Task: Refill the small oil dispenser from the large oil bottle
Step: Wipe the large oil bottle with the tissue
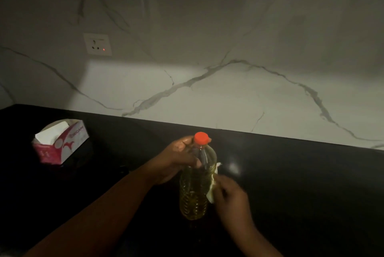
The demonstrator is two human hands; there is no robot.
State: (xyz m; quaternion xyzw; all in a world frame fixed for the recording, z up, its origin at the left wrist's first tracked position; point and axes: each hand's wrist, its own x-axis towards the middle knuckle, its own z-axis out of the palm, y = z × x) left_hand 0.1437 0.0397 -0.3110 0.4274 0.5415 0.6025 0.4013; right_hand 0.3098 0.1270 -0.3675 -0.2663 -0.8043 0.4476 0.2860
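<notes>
A large clear oil bottle [194, 190] with yellow oil and an orange-red cap [201, 138] stands upright on the black counter [291, 184]. My left hand [180, 157] grips its neck and shoulder just below the cap. My right hand [230, 192] holds a white tissue [213, 186] against the bottle's right side; this hand is blurred. No small oil dispenser is in view.
A red and white tissue box [60, 141] with a tissue sticking out sits at the left of the counter. Behind runs a white marble wall with a power socket [97, 44]. The room is dim.
</notes>
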